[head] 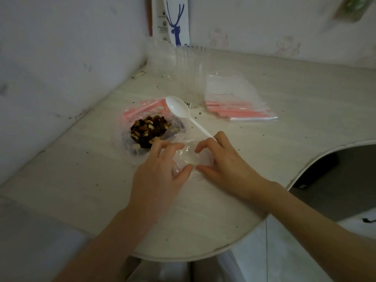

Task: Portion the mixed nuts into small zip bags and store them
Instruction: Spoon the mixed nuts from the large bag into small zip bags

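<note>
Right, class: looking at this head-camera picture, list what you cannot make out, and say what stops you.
- Small clear bag, head view: open or sealed is unclear; the left hand and right hand cover its edges.
- White spoon: handle end hidden under the right hand.
- Stack of zip bags: count blurred together.
- Nuts: kinds too small to tell.
- Deer-print package: top cut off by the frame.

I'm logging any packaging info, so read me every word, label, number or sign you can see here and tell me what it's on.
No text here can be read.
Barcode sticker on the clear packaging behind the white spoon: bars show, digits too small.
White card with a blue deer drawing against the wall: small printed marks down its left edge, blurred.
Stack of zip bags: no print visible.
</note>
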